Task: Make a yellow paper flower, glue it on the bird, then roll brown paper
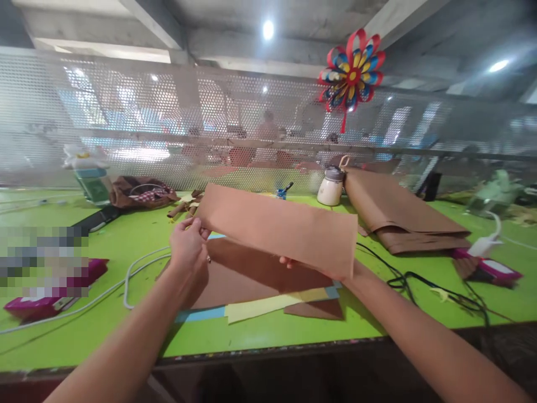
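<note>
A long strip of brown kraft paper (277, 226) is raised above the table, tilted down to the right. My left hand (188, 240) pinches its left end between thumb and fingers. Behind the strip is my right hand (287, 261); only curled fingertips show below the lower edge, and they appear to grip the paper. My right wrist passes behind the strip's right end. Under both hands lies a larger brown sheet (235, 274), with a yellow paper strip (268, 303) and a light blue paper piece (201, 314) along its near side.
A folded brown paper stack (394, 201) and a white bottle (330, 187) stand at the back right. Black cable (409, 280) and white cable (128, 280) cross the green table (251, 338). Magenta packs (42, 296) lie at the sides. A paper flower (352, 75) hangs before the mesh partition.
</note>
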Demonstrator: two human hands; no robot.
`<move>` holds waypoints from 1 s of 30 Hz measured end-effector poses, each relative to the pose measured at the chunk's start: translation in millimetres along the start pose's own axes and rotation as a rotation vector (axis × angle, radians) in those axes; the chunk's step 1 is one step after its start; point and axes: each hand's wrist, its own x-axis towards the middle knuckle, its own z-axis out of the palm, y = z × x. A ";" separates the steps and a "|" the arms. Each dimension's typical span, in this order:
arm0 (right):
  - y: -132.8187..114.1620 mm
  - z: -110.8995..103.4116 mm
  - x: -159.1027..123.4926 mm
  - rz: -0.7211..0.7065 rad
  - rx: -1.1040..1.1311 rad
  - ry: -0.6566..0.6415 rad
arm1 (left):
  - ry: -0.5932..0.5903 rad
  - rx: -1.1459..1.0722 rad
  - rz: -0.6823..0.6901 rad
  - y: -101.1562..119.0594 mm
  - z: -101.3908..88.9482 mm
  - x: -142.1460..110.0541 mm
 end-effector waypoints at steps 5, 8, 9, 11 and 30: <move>4.3 13.5 -9.9 -0.185 0.083 -0.292 | 0.060 -0.033 -0.028 8.8 1.1 2.7; 5.7 21.1 -9.6 -0.245 0.140 -0.237 | 0.069 -0.044 -0.030 9.4 1.0 2.1; 5.9 22.9 -7.1 -0.256 0.191 -0.195 | 0.070 -0.056 -0.025 9.1 0.9 1.3; 5.3 22.8 0.1 -0.267 0.328 -0.067 | 0.005 -0.089 -0.017 10.4 0.4 -1.0; 11.3 1.5 -5.3 0.172 0.220 -0.184 | -1.257 0.465 -0.698 23.0 -2.3 -41.8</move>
